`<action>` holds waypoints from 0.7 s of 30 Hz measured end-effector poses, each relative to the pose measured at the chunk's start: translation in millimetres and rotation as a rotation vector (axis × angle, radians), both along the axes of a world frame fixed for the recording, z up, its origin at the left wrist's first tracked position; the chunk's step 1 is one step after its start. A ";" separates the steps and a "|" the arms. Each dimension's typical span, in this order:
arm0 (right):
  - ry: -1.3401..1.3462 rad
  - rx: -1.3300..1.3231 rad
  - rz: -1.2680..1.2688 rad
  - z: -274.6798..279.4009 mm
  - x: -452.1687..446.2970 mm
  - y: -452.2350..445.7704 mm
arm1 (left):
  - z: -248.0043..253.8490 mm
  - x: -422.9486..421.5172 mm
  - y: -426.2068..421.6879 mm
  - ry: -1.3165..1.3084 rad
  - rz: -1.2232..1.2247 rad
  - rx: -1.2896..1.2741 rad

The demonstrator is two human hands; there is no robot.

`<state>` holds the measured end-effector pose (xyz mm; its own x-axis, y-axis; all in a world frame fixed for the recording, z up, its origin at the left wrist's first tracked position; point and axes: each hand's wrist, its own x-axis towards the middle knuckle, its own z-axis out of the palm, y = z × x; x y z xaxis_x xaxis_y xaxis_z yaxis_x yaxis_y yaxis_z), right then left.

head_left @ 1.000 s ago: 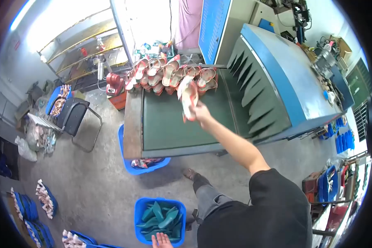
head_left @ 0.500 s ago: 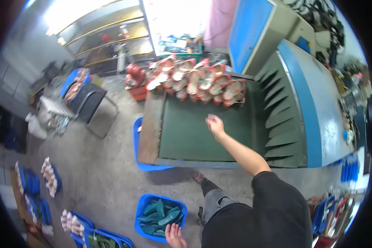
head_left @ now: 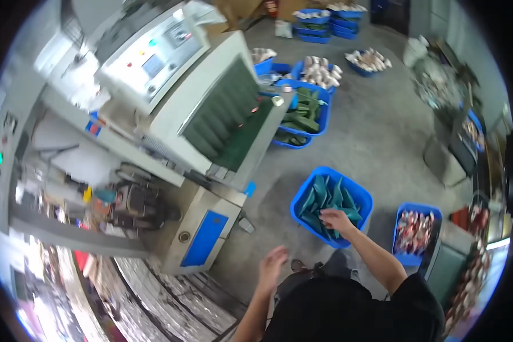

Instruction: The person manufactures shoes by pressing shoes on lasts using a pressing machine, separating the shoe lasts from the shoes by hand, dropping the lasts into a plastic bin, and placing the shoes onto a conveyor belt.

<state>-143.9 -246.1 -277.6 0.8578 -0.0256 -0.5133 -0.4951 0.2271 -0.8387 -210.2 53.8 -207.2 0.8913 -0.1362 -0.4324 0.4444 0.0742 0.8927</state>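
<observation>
A blue basket (head_left: 363, 200) filled with teal shoe lasts (head_left: 335, 194) stands on the floor just in front of me. Over its near side reaches my right hand (head_left: 336, 221), fingers a little apart and slightly bent, close to the lasts; whether it touches one I cannot tell. To the left of the basket, my left hand (head_left: 273, 263) hangs in the air, slightly blurred, with loosely spread fingers and nothing in it.
A machine with a dark strip curtain (head_left: 225, 108) stands at the left. Blue baskets of green lasts (head_left: 305, 111) sit beyond. At the right are a blue basket of red and white shoe parts (head_left: 414, 232) and a green work surface (head_left: 450, 265).
My view has turned from the shoe-covered green belt to the basket of teal lasts. My right hand has left the belt and is now over that basket; my left hand is beside it.
</observation>
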 end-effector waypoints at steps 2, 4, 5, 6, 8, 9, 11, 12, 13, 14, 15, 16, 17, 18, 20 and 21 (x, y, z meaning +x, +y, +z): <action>-0.005 0.104 0.121 28.9 69.6 48.2 | -25.1 -8.7 83.6 -0.072 0.332 -0.022; -0.062 0.201 0.204 39.5 149.5 94.5 | -35.0 -14.5 145.3 -0.146 0.614 0.252; -0.107 0.276 0.221 33.8 194.7 117.7 | -34.7 -10.9 164.4 -0.140 0.628 0.244; -0.148 0.354 0.230 23.8 240.0 139.9 | -27.7 -8.0 179.2 -0.112 0.755 0.175; -0.216 0.430 0.310 12.2 331.4 174.7 | -21.1 -0.4 201.1 -0.067 0.873 0.093; -0.219 0.358 0.262 16.6 372.8 197.1 | -20.7 6.7 211.6 -0.064 0.877 0.094; -0.224 0.332 0.183 27.8 451.6 240.3 | -9.2 35.6 235.0 -0.072 0.883 0.101; -0.216 0.372 0.149 29.8 487.8 254.3 | 0.5 53.3 245.2 -0.087 0.900 0.148; -0.212 0.376 0.141 20.3 527.9 266.3 | 8.6 71.3 257.7 -0.098 0.911 0.199; -0.227 0.465 0.159 1.8 569.8 276.6 | 12.8 85.1 282.5 -0.128 0.872 0.308; -0.249 0.549 0.178 -7.9 613.3 282.4 | 20.6 109.6 308.3 -0.163 0.831 0.411; -0.254 0.553 0.167 -0.8 652.0 284.6 | 44.7 144.8 320.9 -0.238 0.865 0.424; -0.213 0.316 0.111 3.9 678.2 285.7 | 72.4 175.6 338.0 -0.305 0.886 0.447; -0.158 0.080 0.055 0.0 701.3 285.1 | 88.5 200.6 361.6 -0.354 0.917 0.561; -0.150 -0.484 -0.258 -55.9 760.3 272.9 | 101.0 231.3 447.8 -0.423 0.946 0.753; -0.013 -0.770 -0.469 -88.7 782.1 271.1 | 94.6 234.7 506.3 -0.833 0.818 0.777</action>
<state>638.2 25.0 -366.3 0.6785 -0.7070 -0.1993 -0.4822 -0.2240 -0.8469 24.5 560.1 -112.6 0.6299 0.5665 0.5314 -0.1573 -0.5769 0.8015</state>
